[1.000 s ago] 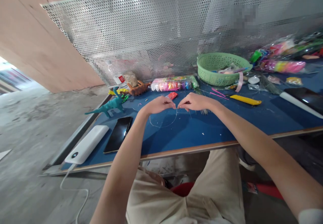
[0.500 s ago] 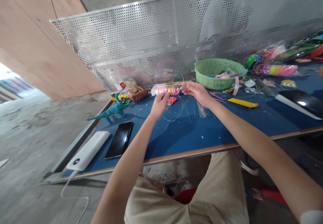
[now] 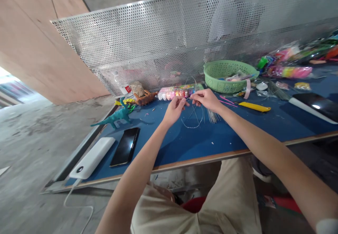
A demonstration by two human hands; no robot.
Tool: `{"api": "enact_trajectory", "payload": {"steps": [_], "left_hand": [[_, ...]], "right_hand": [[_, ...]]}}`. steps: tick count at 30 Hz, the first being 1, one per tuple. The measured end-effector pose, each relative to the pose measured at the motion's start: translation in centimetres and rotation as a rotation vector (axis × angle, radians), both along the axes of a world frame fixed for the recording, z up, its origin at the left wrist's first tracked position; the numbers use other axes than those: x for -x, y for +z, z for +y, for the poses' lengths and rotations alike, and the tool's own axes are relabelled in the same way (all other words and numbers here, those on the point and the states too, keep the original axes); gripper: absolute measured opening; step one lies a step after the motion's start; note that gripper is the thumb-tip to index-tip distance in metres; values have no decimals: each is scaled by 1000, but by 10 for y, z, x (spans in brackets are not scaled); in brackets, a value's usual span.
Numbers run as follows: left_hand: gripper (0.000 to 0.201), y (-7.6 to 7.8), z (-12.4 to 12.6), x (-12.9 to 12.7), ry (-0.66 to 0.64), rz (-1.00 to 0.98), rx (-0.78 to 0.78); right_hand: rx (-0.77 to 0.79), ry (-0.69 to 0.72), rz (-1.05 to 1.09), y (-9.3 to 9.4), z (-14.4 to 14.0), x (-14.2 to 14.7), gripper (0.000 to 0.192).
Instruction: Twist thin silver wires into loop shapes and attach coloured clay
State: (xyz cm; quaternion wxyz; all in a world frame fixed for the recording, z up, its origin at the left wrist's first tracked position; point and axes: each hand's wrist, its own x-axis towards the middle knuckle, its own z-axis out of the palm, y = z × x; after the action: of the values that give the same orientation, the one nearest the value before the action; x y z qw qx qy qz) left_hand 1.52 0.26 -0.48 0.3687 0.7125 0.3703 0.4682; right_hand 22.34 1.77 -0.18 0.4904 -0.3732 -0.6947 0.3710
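**Hands back together on the wire loop**

- Nearest, lower left: power bank (image 3: 91,157) and phone (image 3: 125,146) flat on the blue table (image 3: 237,139).
- Centre: my left hand (image 3: 174,109) and right hand (image 3: 207,99), apart half a second ago, now meet again, each pinched shut on the thin wire (image 3: 194,119). Its loop hangs below my fingers, just above the table; a second curl rises above them. I judge the bending continues.
- Just right: bundle of straight wires (image 3: 212,115).
- Farther: teal dinosaur (image 3: 116,115), clay pack (image 3: 176,92), green basket (image 3: 229,75).
- Farthest: perforated screen (image 3: 158,44).
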Motion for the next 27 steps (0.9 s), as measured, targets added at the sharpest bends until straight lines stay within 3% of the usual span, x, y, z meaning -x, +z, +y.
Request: {"api": "enact_trajectory", "payload": {"steps": [5, 12, 19, 27], "left_hand": [[39, 12, 7, 18, 192, 53, -192], [38, 10, 12, 25, 221, 73, -149], [33, 15, 7, 23, 185, 84, -171], [24, 20, 3, 23, -43, 11, 7]], "right_hand": [[-133, -108, -167, 1, 4, -5, 36], [-96, -38, -152, -3, 5, -4, 27], [-161, -29, -305, 2, -4, -2, 26], [-160, 24, -211, 7, -11, 7, 26]]}}
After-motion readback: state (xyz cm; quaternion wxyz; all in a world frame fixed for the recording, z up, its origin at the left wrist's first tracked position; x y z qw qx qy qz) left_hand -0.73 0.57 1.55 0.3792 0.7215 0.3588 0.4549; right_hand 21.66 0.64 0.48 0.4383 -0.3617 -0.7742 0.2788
